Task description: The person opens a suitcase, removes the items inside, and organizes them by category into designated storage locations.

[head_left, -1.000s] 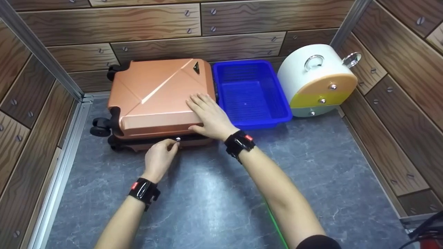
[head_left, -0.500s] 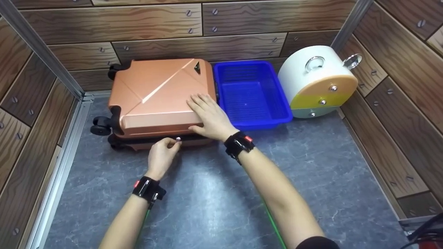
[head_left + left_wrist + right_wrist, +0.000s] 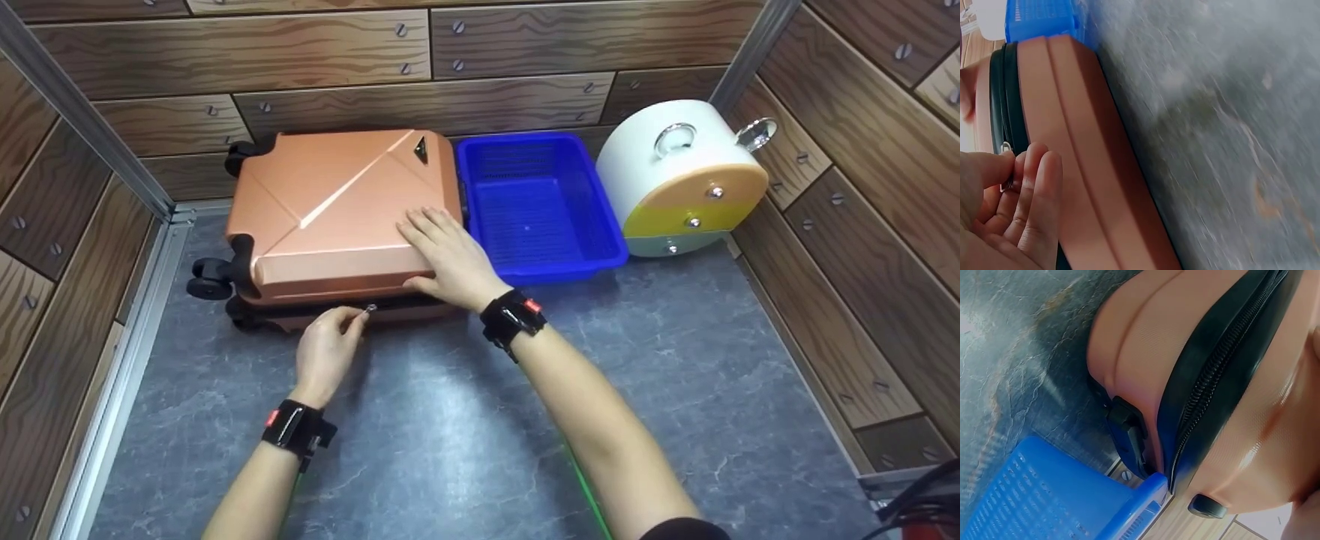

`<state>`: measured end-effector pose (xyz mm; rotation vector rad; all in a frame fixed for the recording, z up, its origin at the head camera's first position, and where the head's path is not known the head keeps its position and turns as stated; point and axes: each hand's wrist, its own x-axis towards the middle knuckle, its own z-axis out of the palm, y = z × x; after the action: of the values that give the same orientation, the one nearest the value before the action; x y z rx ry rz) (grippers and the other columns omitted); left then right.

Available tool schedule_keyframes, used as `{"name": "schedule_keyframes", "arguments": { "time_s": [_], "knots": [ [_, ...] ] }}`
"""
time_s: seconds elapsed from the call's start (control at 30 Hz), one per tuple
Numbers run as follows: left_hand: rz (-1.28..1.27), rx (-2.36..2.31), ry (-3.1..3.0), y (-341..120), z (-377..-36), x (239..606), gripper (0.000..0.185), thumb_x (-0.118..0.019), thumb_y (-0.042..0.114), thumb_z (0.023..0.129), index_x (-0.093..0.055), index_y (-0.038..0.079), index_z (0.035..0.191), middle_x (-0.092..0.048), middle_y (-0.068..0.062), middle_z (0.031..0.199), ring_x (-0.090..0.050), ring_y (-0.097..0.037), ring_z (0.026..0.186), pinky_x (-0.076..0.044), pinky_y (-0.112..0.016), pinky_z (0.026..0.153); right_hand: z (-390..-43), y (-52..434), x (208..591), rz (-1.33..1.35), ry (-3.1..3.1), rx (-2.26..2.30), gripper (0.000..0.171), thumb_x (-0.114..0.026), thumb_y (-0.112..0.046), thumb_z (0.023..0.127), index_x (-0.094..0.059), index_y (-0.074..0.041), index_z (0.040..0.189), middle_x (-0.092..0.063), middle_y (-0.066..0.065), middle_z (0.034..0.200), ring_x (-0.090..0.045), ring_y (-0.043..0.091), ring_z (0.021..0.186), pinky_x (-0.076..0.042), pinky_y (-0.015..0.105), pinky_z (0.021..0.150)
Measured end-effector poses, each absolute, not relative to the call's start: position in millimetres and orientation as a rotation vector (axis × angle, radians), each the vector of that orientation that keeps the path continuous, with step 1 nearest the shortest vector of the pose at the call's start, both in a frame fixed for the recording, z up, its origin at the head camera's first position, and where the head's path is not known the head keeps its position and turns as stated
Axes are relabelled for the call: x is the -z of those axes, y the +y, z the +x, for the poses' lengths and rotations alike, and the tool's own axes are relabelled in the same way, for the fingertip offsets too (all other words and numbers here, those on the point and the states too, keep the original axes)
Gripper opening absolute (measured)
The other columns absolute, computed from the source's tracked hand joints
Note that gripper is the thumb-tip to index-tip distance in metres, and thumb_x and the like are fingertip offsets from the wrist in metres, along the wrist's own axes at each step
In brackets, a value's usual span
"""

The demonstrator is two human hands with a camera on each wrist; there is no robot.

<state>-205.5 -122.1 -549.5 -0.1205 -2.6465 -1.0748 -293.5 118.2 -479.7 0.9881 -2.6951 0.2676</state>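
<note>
A rose-gold hard-shell suitcase (image 3: 337,187) lies flat on the grey marbled floor, its wheels toward the left. Along its near side, my left hand (image 3: 324,356) pinches a small metal zipper pull (image 3: 371,308) between thumb and forefinger. The left wrist view shows that zipper pull (image 3: 1006,148) on the black zipper band (image 3: 1012,101). With fingers spread, my right hand (image 3: 454,259) rests on the top shell near the front right corner. Zipper teeth (image 3: 1207,379) run along the black band in the right wrist view, near the black side handle (image 3: 1129,433).
A blue plastic basket (image 3: 611,255) stands against the suitcase's right end. Beyond it is a rounded white drawer box (image 3: 645,142) with orange, yellow and green drawer fronts. Wood-patterned walls (image 3: 330,52) enclose three sides. Dark cables (image 3: 926,499) lie at the lower right.
My left hand has moved left along the suitcase's near side with the zipper pull, mostly in the last half second. The right hand stays on the shell. The view has shifted slightly.
</note>
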Motion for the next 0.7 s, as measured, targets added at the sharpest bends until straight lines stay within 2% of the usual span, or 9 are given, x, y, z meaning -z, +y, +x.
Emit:
{"name": "schedule_keyframes", "arguments": {
  "time_s": [0.17, 0.37, 0.7],
  "knots": [
    [-0.120, 0.998, -2.644, -140.6, -202.4, 550.3, 0.016, -0.070, 0.021, 0.099, -0.078, 0.008, 0.105, -0.072, -0.003, 0.087, -0.069, -0.017, 0.072, -0.054, -0.043, 0.070, -293.8, 118.2, 480.3, 0.998, -2.683, -0.266, 0.094, -0.071, -0.058, 0.090, -0.031, -0.012, 0.161, -0.026, 0.011, 0.166, -0.019, 0.030, 0.154, -0.002, 0.041, 0.126],
    [-0.109, 0.962, -2.615, -162.5, -200.3, 552.4, 0.017, -0.070, 0.018, 0.099, -0.078, 0.005, 0.106, -0.074, -0.009, 0.094, -0.071, -0.029, 0.087, -0.054, -0.048, 0.081, -292.8, 117.6, 479.4, 0.986, -2.697, -0.255, 0.094, -0.070, -0.059, 0.090, -0.031, -0.012, 0.162, -0.026, 0.011, 0.167, -0.019, 0.030, 0.154, -0.002, 0.041, 0.126],
    [-0.039, 0.946, -2.551, -194.2, -197.0, 558.7, 0.015, -0.069, 0.017, 0.099, -0.077, 0.005, 0.104, -0.073, -0.011, 0.096, -0.068, -0.031, 0.086, -0.051, -0.048, 0.075, -291.4, 116.9, 478.8, 0.979, -2.704, -0.239, 0.094, -0.069, -0.059, 0.091, -0.030, -0.012, 0.162, -0.025, 0.011, 0.167, -0.018, 0.030, 0.154, -0.002, 0.041, 0.125]
  ]
}}
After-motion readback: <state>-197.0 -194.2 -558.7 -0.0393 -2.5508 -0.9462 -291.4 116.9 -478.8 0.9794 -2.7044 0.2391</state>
